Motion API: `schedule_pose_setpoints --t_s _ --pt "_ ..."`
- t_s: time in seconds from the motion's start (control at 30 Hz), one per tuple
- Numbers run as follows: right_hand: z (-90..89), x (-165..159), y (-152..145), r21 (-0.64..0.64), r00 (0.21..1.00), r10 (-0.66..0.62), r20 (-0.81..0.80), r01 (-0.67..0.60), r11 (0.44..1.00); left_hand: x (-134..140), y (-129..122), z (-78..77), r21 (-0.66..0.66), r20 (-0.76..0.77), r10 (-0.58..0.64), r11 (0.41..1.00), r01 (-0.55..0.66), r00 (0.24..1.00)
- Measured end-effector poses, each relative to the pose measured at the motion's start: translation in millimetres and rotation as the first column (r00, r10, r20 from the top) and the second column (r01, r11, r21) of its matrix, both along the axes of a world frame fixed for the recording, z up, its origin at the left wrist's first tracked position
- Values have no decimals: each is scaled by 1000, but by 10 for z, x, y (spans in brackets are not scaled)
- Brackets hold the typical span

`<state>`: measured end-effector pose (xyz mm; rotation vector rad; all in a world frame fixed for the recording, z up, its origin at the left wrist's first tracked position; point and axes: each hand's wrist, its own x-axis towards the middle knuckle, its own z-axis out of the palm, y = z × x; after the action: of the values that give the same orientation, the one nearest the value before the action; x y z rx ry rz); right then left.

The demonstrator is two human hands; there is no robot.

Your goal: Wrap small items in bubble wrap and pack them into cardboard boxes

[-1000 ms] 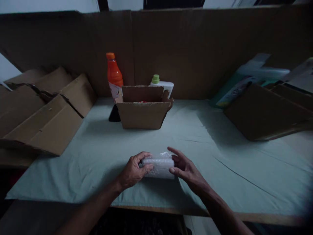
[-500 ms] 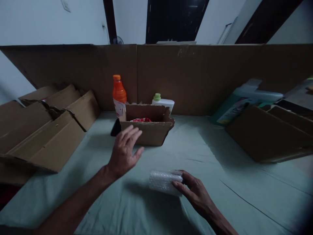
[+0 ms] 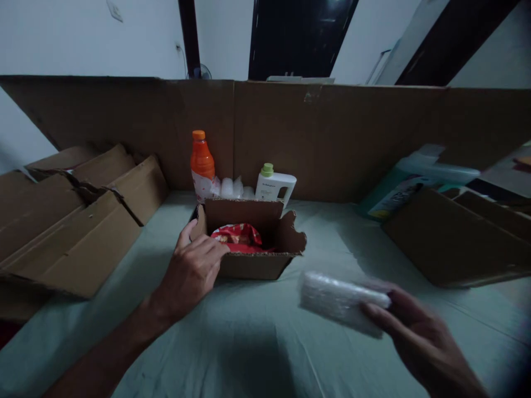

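Observation:
My left hand (image 3: pixel 194 265) grips the near left corner of a small open cardboard box (image 3: pixel 253 268), fingers over its rim. Inside the box lies a shiny red packet (image 3: pixel 238 235), partly hidden by the front wall. Over the cloth at the right, my right hand (image 3: pixel 418 326) is closed on the right end of a bubble-wrapped bundle (image 3: pixel 336 298), slightly blurred. What the wrap covers cannot be made out. Right behind the box are an orange bottle (image 3: pixel 202 163), some clear bubble-wrapped pieces (image 3: pixel 230 188) and a white bottle with a green cap (image 3: pixel 271 185).
Divided cardboard boxes (image 3: pixel 83 243) stand at the left. Another cardboard box (image 3: pixel 448 237) is at the right, with a teal liquid jug (image 3: pixel 398 188) behind it. A tall cardboard panel (image 3: pixel 352 138) closes off the back of the pale green cloth (image 3: pixel 332 359).
My left hand has taken hold of the small box, which now sits nearer to me, uncovering the clear pieces behind it. My right hand has carried the bubble-wrapped bundle to the right.

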<state>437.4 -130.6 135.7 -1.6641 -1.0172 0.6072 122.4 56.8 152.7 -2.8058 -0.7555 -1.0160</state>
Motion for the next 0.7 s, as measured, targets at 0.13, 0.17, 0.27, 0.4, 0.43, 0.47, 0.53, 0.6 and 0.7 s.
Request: schedule_pose_setpoints --t_s 0.13,0.17,0.27,0.4,0.43,0.47,0.53,0.6,0.7 --pt "454 -33 -3 62 994 -98 -54 102 993 -179 -438 8 -30 60 -78 996 80 995" --pt "584 -77 31 76 995 -97 -3 97 992 -199 -521 -11 -27 79 -105 994 107 991" --pt "930 -269 255 99 933 -14 359 -23 995 -217 -679 -79 -6 120 -131 991 133 984" --pt "1141 -616 809 -164 548 276 790 -245 956 -207 -722 -115 23 141 -123 992 121 982" --pt "1139 -710 968 -256 434 338 835 -237 937 -206 -716 -115 32 154 -127 992 124 980" --pt "1115 -801 1124 -343 329 393 859 -202 917 -205 -709 -115 43 175 -128 992 123 976" --pt "1010 -960 1402 -484 166 498 851 -119 867 -208 -695 -116 67 212 -130 991 118 969" --pt "848 -1060 1608 -571 83 578 812 -95 816 -216 -685 -121 80 210 -133 990 118 969" --pt "573 -1093 1755 -576 76 598 798 -194 794 -232 -675 -141 82 186 -152 987 139 971"
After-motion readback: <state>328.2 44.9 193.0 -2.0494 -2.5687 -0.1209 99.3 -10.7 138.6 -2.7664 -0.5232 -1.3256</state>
